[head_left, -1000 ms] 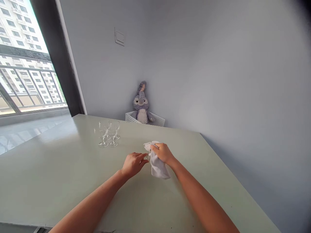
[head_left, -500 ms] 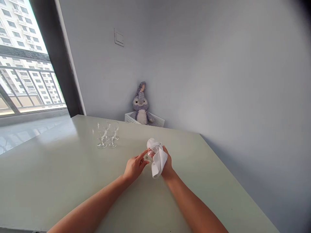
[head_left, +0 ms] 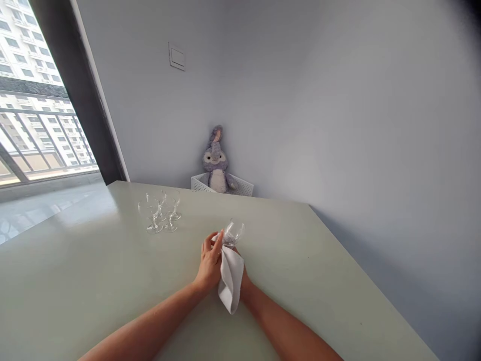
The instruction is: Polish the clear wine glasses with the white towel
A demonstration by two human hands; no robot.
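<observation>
A clear stemmed glass (head_left: 233,232), its bowl now out of the white cloth (head_left: 230,281), tilts at twelve o'clock from the hands. The left hand (head_left: 209,260) is curled around its stem; the right hand (head_left: 245,285) is mostly behind the cloth, its grip impossible to tell. Four similar glasses (head_left: 160,213) stand at ten o'clock on the pale green table (head_left: 285,250).

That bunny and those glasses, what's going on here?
A person's left hand holds a stemmed glass up above the table, and a white cloth hangs down below it. The right hand is mostly hidden behind the cloth. More glasses stand close together on the pale green table. Beyond the table, in the corner, a stuffed rabbit sits in a white basket.
</observation>
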